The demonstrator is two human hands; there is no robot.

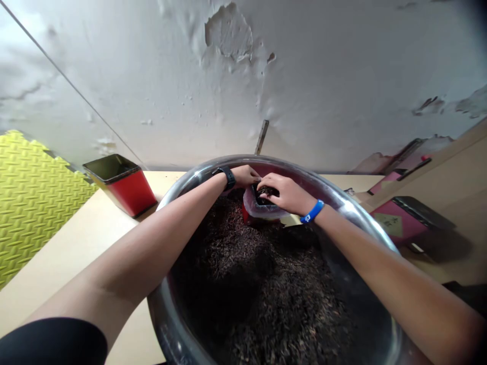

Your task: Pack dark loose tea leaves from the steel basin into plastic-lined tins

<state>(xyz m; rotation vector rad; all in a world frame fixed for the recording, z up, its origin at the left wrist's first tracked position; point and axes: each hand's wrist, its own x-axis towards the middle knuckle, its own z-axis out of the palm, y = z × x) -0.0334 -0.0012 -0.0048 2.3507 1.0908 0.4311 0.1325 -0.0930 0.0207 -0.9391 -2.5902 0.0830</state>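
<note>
- Inside metal basin (178,332): lined red tin (247,215), dark flakes (289,299) around
- right fingers (269,198) hold flakes, tin mouth
- left fingers (254,177) at rim, grip unclear
- basin's left: open tin (133,192), tabletop (81,243); right: pink tin (409,220)

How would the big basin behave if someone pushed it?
The basin would probably feel heavy and slow to start, since dark loose flakes cover much of its inside. Its smooth, shiny wall looks like metal, so I'd expect it to stay stiff, though perhaps a bit slippery to grip. The flakes lie loose in uneven heaps, so a jolt might make them slide.
</note>
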